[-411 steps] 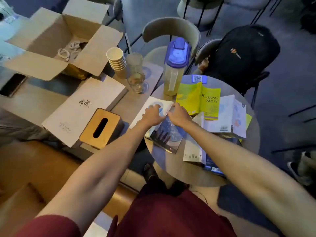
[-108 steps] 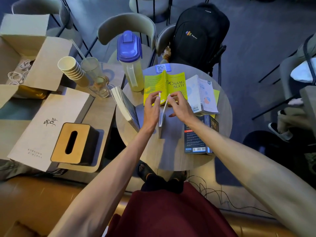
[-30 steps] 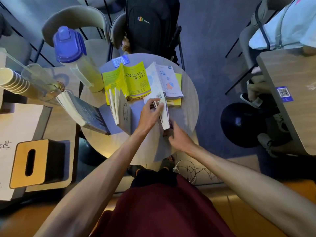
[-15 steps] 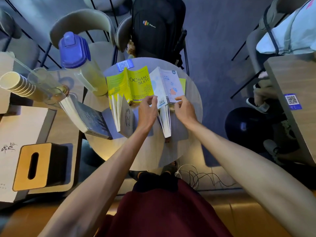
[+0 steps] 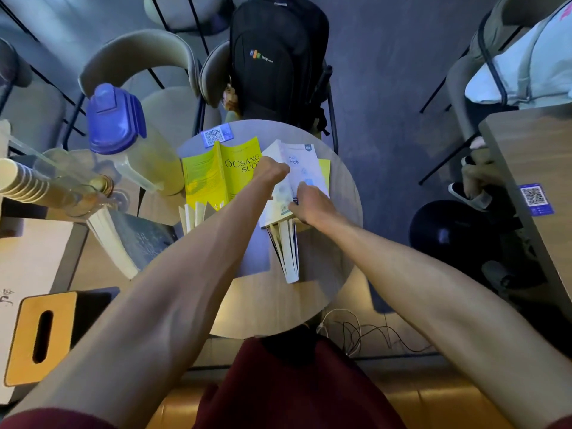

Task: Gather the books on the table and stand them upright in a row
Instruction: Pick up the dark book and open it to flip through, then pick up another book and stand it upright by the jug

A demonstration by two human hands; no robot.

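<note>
On the round table three books stand upright: a dark one at the left, a pale one partly behind my left arm, and a thin one in the middle. A yellow book lies open face down at the back. Beside it lies a white book on top of a yellow one. My left hand and my right hand both grip the white book at its left edge and near corner.
A pitcher with a blue lid, stacked paper cups and glasses stand at the left. A wooden tissue box is on the left table. A black backpack sits on the chair behind. Cables lie on the floor.
Both hands left the thin upright book in the middle and reached back to the white book lying flat, closing on it. The thin book now stands alone.
</note>
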